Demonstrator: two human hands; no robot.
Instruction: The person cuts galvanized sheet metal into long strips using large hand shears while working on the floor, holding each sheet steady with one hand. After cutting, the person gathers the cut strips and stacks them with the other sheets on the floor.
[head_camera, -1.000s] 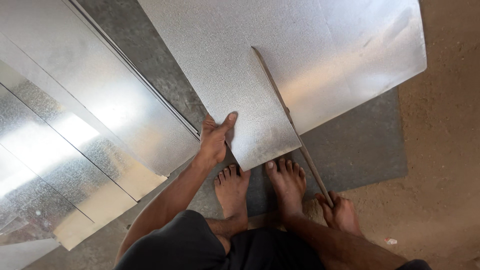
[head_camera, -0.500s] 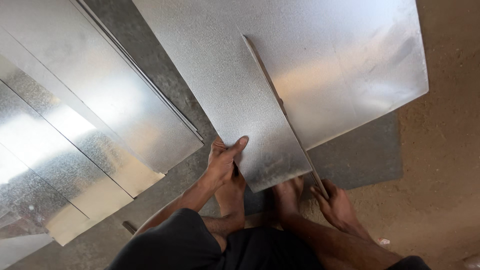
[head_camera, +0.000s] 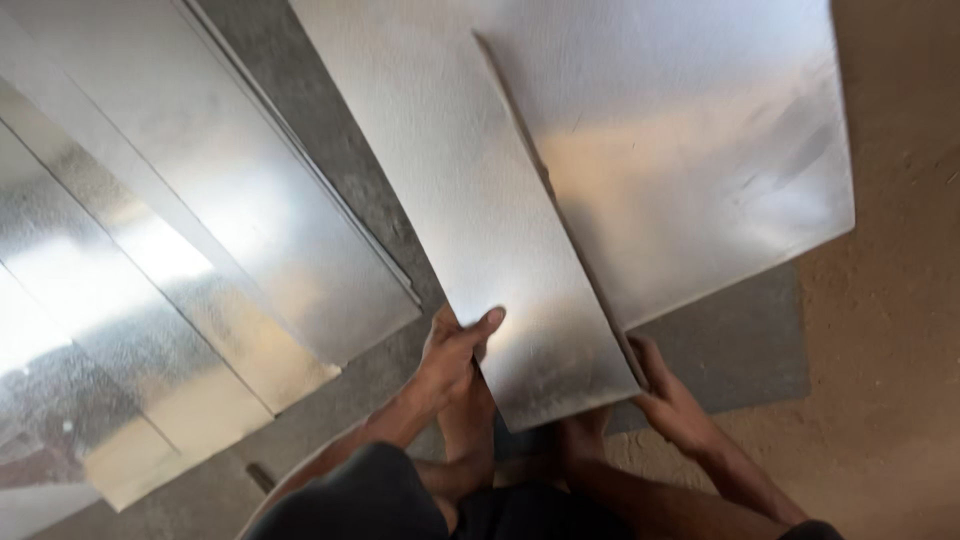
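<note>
Left hand (head_camera: 455, 355): fingers closed on strip (head_camera: 500, 250) edge, thumb on top.
Right hand (head_camera: 675, 400): fingers curled at strip's corner; grip unclear.
Around: sheet (head_camera: 690, 150) right, stacked sheets (head_camera: 150, 260) left.

Since the earlier views, the cut strip of shiny galvanised sheet metal (head_camera: 520, 270) has lifted at lower centre and now covers both bare feet. The left hand (head_camera: 455, 355) has slid onto its left edge; the right hand (head_camera: 672, 405) has risen to its right corner.
</note>
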